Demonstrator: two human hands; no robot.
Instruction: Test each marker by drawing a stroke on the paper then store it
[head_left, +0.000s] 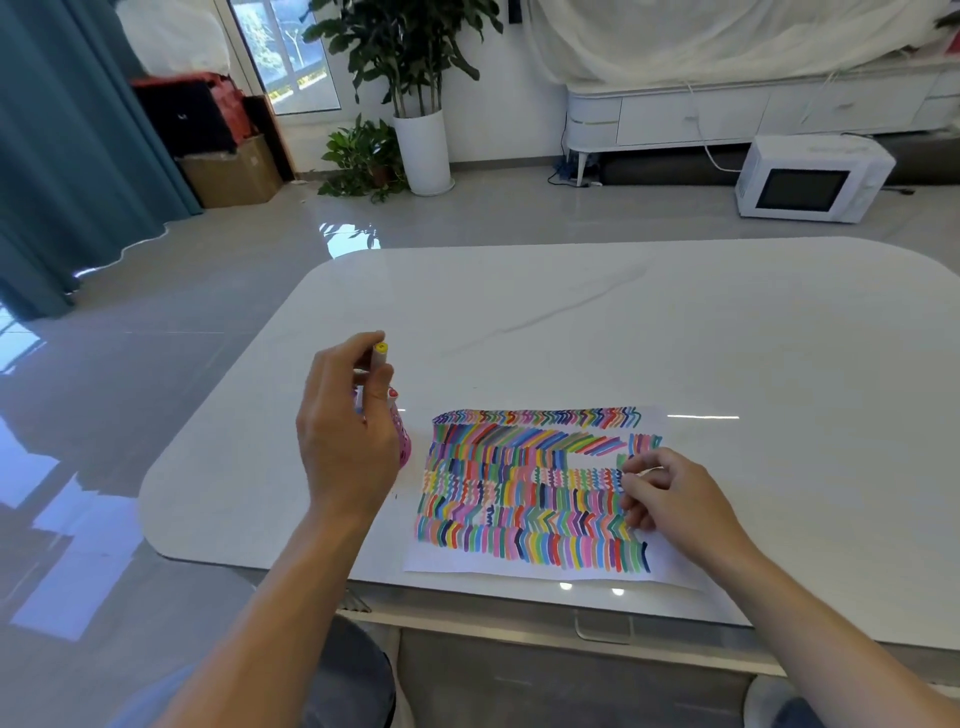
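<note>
The bench (571, 322) is a glossy white slab with faint grey veins and rounded corners; on its near side lies a flat white sheet of paper (519, 499), almost filled with rows of short coloured strokes, zigzags and chevrons. The left hand (348, 431) is raised off the bench just left of the paper, back toward the camera, its fingers curled round a slim white marker (380, 353) held nearly upright with its yellow end uppermost. Behind that hand stands a pink holder (404, 448), mostly hidden. The right hand (670, 499) rests on the paper's right part, fingers curled under; something pale shows at its fingertips, but I cannot tell whether it grips anything.
</note>
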